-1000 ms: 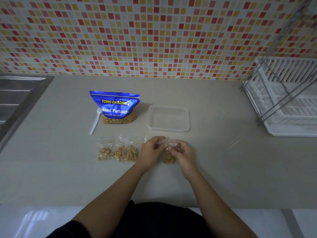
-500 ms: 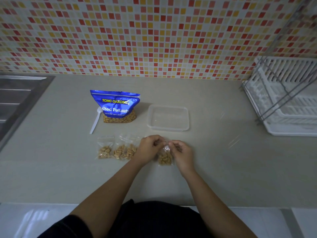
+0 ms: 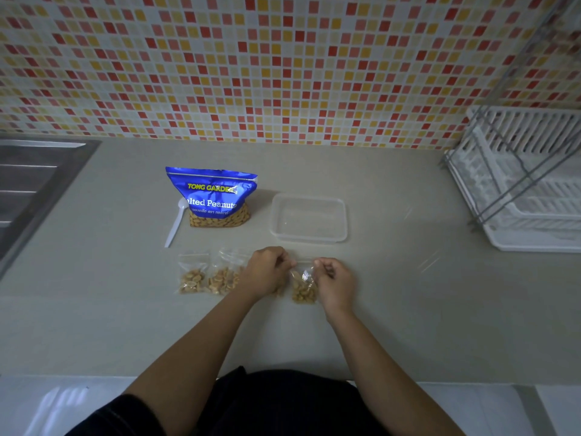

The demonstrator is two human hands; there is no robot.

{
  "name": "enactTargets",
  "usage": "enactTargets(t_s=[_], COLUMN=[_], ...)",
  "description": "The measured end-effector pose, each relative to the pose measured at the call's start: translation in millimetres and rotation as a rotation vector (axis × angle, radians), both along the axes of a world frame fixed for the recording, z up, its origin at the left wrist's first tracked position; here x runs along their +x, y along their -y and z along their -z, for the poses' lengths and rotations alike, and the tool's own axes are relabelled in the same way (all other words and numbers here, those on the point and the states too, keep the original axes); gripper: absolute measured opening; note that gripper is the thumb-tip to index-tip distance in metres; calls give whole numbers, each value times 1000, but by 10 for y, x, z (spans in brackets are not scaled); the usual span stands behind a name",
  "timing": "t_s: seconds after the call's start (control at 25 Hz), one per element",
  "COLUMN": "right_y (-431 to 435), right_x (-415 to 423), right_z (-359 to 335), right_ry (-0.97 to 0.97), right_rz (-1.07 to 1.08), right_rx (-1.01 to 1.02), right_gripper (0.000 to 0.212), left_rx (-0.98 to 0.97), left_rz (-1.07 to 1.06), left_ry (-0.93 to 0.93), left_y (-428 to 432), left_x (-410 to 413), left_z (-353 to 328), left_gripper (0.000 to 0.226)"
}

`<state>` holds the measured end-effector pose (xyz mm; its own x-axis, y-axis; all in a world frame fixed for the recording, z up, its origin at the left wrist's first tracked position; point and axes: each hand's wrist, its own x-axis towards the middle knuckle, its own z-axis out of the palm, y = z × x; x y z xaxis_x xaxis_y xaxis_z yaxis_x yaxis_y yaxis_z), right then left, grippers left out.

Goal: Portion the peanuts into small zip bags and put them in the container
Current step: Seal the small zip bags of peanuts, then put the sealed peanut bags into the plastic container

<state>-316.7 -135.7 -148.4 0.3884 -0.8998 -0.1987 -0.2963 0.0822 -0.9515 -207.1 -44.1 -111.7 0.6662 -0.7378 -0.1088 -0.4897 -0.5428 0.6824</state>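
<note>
Hands: drawn slightly apart since a second ago, uncovering the small zip bag [image 3: 303, 287] that they hid then.
Item in hand: small zip bag, peanuts in its lower half, held just in front of the container [image 3: 308, 239], on your side of it.
Left hand [image 3: 267, 272]: pinches one end of the bag's top edge.
Right hand [image 3: 334, 280]: pinches the other end of the same edge.
Container: open, nothing visible inside.
Filled bags [image 3: 191, 278]: two, lying on the counter [image 3: 408, 294], in front of the container and to its left.
Peanut pouch [image 3: 213, 196]: upright, left of the container; spoon [image 3: 176, 225] further left again.
Step in hand, as judged: sealing the zip. Whether the strip is already closed cannot be told. Keep the strip taut between your two pinches and press out spare air first. Then run thumb and finger along the strip's whole length. Keep the peanuts low, clear of the strip, so no nut blocks the seal.
</note>
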Motion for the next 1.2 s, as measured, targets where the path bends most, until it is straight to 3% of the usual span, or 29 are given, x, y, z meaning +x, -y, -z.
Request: enactTargets(t_s=[0.12, 0.28, 0.52, 0.76, 1.0, 1.12, 1.2], right_y=[78, 168, 505, 780, 834, 832, 832], right_x=[28, 26, -6, 225, 281, 284, 271], right_z=[22, 10, -166, -215, -195, -185, -207], right_ry=[-54, -266, -202, -359, -367, -364, -384], right_rz=[-30, -138, 151, -220, -227, -230, -238], right_rx=[20, -148, -280, -238, -234, -228, -257], right_gripper=[13, 25, 39, 54, 48, 51, 53], left_rx=[-43, -58, -170, -28, 24, 7, -37], left_rz=[-59, -93, -393, -347, -307, -366, -406], left_ry=[11, 101, 130, -50, -53, -145, -162], left_y=[5, -35, 57, 463, 504, 494, 489], left_x=[-15, 28, 264, 409, 460, 451, 429], left_z=[28, 57, -102, -147, -111, -103, -146], left_gripper=[17, 15, 18, 22, 11, 39, 44])
